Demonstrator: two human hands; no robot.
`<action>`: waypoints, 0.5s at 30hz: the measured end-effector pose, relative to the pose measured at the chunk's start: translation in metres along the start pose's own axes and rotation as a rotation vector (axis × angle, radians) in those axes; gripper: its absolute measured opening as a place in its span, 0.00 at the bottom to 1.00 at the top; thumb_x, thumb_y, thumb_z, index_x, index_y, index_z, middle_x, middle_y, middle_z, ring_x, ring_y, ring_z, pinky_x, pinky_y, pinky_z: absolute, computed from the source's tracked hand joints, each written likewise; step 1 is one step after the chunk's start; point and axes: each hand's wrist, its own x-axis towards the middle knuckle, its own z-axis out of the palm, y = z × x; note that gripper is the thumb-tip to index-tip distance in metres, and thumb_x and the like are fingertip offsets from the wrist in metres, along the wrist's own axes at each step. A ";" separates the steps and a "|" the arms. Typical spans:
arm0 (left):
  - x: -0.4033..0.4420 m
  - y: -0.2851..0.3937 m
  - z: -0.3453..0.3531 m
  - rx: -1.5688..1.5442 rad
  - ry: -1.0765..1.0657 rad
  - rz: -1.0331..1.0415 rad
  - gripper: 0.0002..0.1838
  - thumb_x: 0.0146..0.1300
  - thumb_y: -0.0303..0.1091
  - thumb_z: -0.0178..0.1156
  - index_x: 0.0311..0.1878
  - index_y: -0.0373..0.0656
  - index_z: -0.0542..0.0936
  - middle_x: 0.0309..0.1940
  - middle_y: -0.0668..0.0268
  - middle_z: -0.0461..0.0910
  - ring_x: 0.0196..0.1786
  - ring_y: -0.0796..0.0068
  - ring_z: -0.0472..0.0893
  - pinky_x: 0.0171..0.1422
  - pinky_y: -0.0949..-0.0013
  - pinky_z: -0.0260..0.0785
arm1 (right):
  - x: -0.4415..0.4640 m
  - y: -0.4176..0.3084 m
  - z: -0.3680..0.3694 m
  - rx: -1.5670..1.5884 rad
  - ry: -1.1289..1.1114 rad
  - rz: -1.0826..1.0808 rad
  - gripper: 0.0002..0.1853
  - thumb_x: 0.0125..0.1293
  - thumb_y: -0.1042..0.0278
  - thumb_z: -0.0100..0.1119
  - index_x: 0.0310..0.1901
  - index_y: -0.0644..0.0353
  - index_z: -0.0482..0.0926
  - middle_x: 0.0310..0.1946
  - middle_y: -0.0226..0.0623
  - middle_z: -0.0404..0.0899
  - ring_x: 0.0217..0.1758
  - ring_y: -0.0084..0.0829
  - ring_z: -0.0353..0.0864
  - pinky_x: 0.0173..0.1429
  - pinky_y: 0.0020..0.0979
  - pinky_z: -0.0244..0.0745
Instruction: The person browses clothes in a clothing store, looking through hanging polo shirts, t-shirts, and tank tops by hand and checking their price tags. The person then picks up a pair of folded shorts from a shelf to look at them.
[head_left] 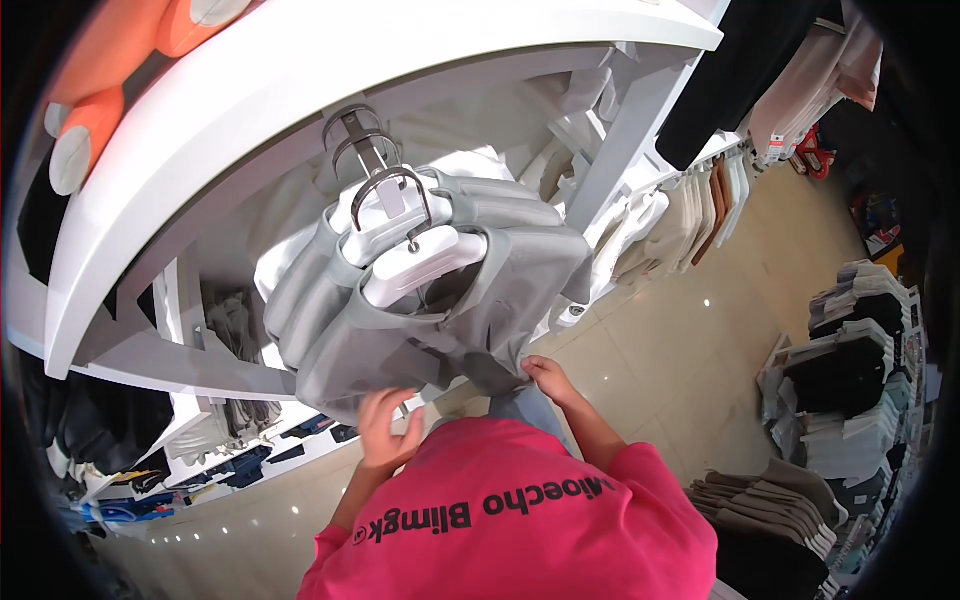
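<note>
Grey garments (340, 350) hang on white hangers (425, 262) from a metal rail (362, 145) under a white shelf. My left hand (388, 430) is at the lower edge of the front grey garment, its fingers apart and slightly blurred; nothing shows clearly between them. On the other side, my right hand (548, 378) has its thumb and fingers pinched on the front garment's lower edge. The front garment's V-shaped neck opening faces up around its hanger.
The curved white shelf (250, 60) arches over the rail, with orange mannequin legs (95, 130) at its upper left. Racks of light clothes (690, 215) stand beyond the tiled floor (640, 380). Stacked and hanging garments (850, 370) line the right side.
</note>
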 end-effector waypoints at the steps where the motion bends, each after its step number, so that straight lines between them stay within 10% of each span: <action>1: 0.004 0.003 0.016 -0.216 -0.197 -0.236 0.16 0.48 0.30 0.66 0.42 0.40 0.77 0.37 0.60 0.78 0.41 0.61 0.78 0.45 0.64 0.69 | -0.006 -0.020 0.006 -0.002 0.002 -0.001 0.10 0.68 0.64 0.50 0.31 0.58 0.77 0.23 0.18 0.68 0.28 0.14 0.62 0.33 0.19 0.58; 10: -0.006 -0.011 0.117 -0.189 -0.715 -0.294 0.27 0.54 0.46 0.61 0.51 0.35 0.71 0.46 0.47 0.74 0.50 0.49 0.74 0.55 0.56 0.65 | -0.043 -0.143 0.054 0.504 -0.180 -0.116 0.09 0.68 0.65 0.51 0.31 0.57 0.74 0.24 0.18 0.67 0.27 0.11 0.63 0.34 0.18 0.61; 15: -0.019 -0.038 0.137 -0.224 -0.504 -0.342 0.21 0.57 0.37 0.57 0.50 0.34 0.71 0.45 0.45 0.73 0.49 0.45 0.73 0.53 0.56 0.65 | -0.051 -0.158 0.052 0.608 -0.292 -0.151 0.09 0.68 0.66 0.51 0.32 0.59 0.75 0.25 0.20 0.69 0.29 0.13 0.66 0.37 0.19 0.63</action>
